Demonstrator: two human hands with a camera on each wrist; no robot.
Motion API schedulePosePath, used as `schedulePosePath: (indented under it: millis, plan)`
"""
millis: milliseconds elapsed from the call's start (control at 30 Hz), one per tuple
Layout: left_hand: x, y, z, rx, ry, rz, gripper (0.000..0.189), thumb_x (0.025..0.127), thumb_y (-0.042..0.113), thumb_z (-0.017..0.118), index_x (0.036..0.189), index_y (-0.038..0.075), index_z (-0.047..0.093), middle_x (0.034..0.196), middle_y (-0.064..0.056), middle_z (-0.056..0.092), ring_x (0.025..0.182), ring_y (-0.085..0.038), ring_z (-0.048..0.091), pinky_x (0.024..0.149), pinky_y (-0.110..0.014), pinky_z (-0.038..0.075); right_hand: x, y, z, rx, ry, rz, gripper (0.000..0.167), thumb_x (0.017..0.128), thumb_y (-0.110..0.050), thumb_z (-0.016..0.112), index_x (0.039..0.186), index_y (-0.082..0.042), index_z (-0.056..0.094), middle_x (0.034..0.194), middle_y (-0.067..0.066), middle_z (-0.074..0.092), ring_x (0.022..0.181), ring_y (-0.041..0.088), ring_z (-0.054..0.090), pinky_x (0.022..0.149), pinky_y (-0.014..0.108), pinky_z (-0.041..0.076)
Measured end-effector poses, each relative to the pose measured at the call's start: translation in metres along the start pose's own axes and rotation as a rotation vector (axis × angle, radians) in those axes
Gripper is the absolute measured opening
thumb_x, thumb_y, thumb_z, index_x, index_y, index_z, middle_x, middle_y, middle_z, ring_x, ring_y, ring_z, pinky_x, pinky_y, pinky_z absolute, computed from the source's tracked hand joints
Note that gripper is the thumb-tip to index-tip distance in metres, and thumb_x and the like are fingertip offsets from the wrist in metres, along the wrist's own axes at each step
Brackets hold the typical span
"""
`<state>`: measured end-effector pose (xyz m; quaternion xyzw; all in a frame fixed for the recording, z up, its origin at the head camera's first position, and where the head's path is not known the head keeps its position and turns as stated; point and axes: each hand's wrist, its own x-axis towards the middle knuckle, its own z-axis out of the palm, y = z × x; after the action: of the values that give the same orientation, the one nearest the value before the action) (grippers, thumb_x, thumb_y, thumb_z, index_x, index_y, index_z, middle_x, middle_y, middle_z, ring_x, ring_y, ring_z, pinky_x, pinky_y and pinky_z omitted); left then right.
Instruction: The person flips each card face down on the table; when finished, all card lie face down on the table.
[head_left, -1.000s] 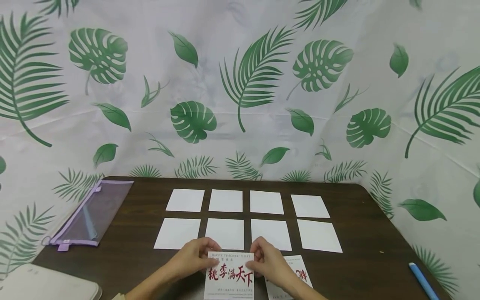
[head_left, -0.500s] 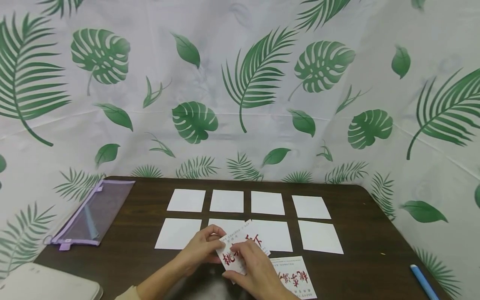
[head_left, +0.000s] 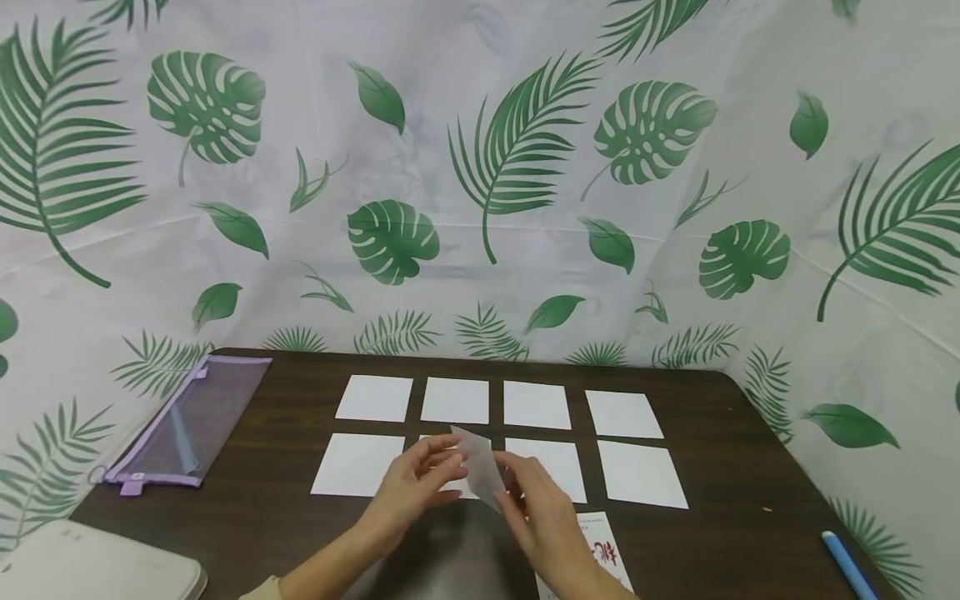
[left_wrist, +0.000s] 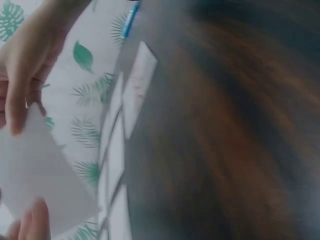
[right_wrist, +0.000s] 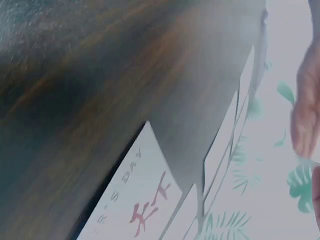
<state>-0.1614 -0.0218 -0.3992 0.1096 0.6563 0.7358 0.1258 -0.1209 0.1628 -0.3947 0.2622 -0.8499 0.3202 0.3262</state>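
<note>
A square white card (head_left: pixel 483 471) is held up between both hands over the near middle of the table, tilted nearly edge-on with a plain pale side in sight. My left hand (head_left: pixel 412 487) pinches its left edge. My right hand (head_left: pixel 543 517) grips its right edge, thumb on the near face and fingers behind. In the left wrist view the blank face of the card (left_wrist: pixel 45 170) fills the left side. Partly hidden under the right forearm lies another card with red characters (head_left: pixel 603 548), which the right wrist view shows lying printed side up.
Two rows of blank white cards (head_left: pixel 457 402) lie beyond the hands on the dark wooden table (head_left: pixel 270 433). A purple-edged mesh pouch (head_left: pixel 217 425) is at the left, a white flat case (head_left: pixel 97 567) at the near left. A blue pen (head_left: pixel 847 562) lies near the right edge.
The held card, at first upright with its red print facing me, has been turned round and tilted, so a plain side now shows. The hands have shifted their grip on its edges.
</note>
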Motion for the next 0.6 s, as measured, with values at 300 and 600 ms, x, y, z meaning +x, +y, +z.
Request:
schedulePosePath:
  millis: [300, 600]
  plan:
    - [-0.007, -0.022, -0.012, 0.224, 0.252, 0.039, 0.052, 0.077, 0.005, 0.074, 0.126, 0.004, 0.057, 0.107, -0.017, 0.063, 0.086, -0.019, 0.065, 0.069, -0.02, 0.05, -0.005, 0.014, -0.003, 0.275, -0.021, 0.494, 0.053, 0.072, 0.013, 0.07, 0.119, -0.004, 0.052, 0.075, -0.002, 0.052, 0.06, 0.0, 0.05, 0.049, 0.02, 0.046]
    - [-0.015, -0.028, -0.021, 0.399, 0.203, 0.072, 0.054, 0.074, 0.0, 0.074, 0.125, -0.001, 0.058, 0.096, -0.016, 0.064, 0.069, -0.007, 0.061, 0.059, -0.018, 0.048, -0.019, 0.029, 0.006, 0.382, -0.231, 0.722, 0.051, 0.076, 0.006, 0.07, 0.122, 0.002, 0.049, 0.073, 0.004, 0.054, 0.052, 0.003, 0.052, 0.046, 0.021, 0.049]
